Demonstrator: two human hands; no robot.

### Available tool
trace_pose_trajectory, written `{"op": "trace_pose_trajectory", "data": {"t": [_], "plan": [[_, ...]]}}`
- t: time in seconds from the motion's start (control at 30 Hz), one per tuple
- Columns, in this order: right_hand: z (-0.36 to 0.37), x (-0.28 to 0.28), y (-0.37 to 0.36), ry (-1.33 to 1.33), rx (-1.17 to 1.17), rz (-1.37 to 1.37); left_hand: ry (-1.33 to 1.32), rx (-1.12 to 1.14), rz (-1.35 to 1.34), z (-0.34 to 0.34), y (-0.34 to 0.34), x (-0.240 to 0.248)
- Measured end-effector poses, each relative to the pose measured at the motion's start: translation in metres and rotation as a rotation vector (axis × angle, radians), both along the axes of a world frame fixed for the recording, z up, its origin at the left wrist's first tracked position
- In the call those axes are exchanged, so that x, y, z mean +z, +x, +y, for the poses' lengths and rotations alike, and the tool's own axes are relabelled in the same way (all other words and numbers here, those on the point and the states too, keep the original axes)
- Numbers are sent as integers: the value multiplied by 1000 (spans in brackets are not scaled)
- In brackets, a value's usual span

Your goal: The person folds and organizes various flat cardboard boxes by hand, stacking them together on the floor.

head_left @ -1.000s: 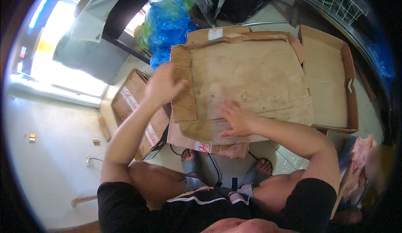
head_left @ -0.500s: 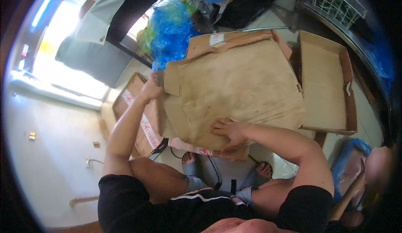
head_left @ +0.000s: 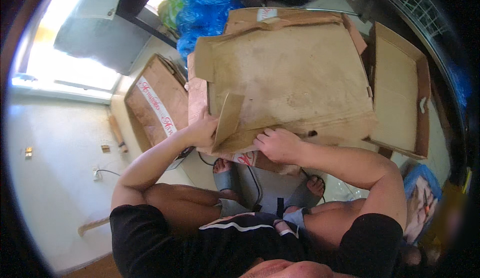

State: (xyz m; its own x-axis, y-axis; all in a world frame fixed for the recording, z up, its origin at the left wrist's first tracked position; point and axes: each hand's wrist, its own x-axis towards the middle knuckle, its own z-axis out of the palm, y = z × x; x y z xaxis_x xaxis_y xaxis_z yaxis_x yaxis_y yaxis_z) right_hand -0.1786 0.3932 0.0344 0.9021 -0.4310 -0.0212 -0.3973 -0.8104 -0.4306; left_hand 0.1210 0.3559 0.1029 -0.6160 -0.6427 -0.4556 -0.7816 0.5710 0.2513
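Two bare hands work at the near left corner of one stained cardboard tray (head_left: 295, 73), which lies directly ahead of the person, open side up. The left hand (head_left: 202, 129) is bent against the outer face of a raised corner flap (head_left: 230, 120); its fingertips are partly hidden, so I cannot tell whether it pinches. The right hand (head_left: 276, 145) has its fingers curled down together on the tray's near edge, the thumb out of sight. A second flap (head_left: 203, 60) stands at the far left corner, making two on that side. Taped cardboard (head_left: 285, 15) shows beneath the tray along its far edge, and more taped cardboard (head_left: 272, 165) juts out under the near edge, above two sandalled feet (head_left: 221, 167). Just left sits one closed taped carton (head_left: 155, 103), leaving little room beyond the left hand. To the right, one shallow open carton (head_left: 397, 90) stands near, a narrow dark gap between. Some bare floor (head_left: 345, 188) shows below the right forearm (head_left: 345, 162). Farther out are blue plastic bags (head_left: 202, 13) and one wire basket (head_left: 420, 8).
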Motion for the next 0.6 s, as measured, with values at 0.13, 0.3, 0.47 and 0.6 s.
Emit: {"op": "trace_pose_trajectory", "data": {"t": [0.13, 0.3, 0.47, 0.6], "plan": [[-9, 47, 2, -77, -95, -5, 242, -172, 84, 15, -19, 16], [-32, 54, -5, -91, -336, 63, 1216, 128, 224, -21, -38, 57], [-62, 27, 6, -328, -176, 64, 64, 298, -23, -4, -52, -13], [-89, -36, 13, -629, -215, -94, -173, 174, -30, -25, -42, -70]]}}
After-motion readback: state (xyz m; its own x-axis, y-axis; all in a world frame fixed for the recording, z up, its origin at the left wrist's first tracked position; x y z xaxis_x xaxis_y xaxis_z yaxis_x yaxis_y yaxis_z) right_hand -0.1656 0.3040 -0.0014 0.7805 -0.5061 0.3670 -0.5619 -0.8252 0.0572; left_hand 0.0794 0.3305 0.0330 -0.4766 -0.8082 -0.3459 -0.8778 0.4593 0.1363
